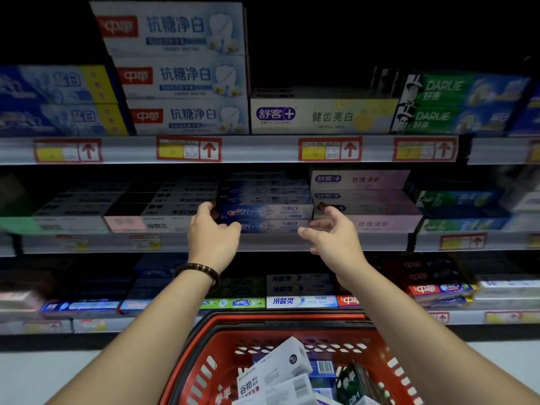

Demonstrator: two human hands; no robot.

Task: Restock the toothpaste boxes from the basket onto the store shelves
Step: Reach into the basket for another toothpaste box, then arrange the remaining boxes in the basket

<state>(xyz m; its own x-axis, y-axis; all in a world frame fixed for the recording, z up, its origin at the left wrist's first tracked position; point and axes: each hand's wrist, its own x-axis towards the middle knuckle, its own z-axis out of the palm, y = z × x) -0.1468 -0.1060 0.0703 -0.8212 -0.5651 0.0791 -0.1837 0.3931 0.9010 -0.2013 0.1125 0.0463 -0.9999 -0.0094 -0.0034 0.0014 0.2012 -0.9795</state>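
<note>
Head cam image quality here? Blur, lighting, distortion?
Head view: top-shelf stack sharp but leaning, wide-lens distortion; side edges smeared; frame top black; Crest boxes between left hand and right hand slightly soft; basket well lit.

Dim store aisle with grey shelves (263, 149)
Red-framed price tags (188, 149) sit on the shelf edges; a pale floor (43, 372) shows below, and darkness above.

We list red-framed price labels (188, 149) bearing upward arrows. We also record one dark beaded bracelet (201, 270). Pale floor (43, 372) below.
</note>
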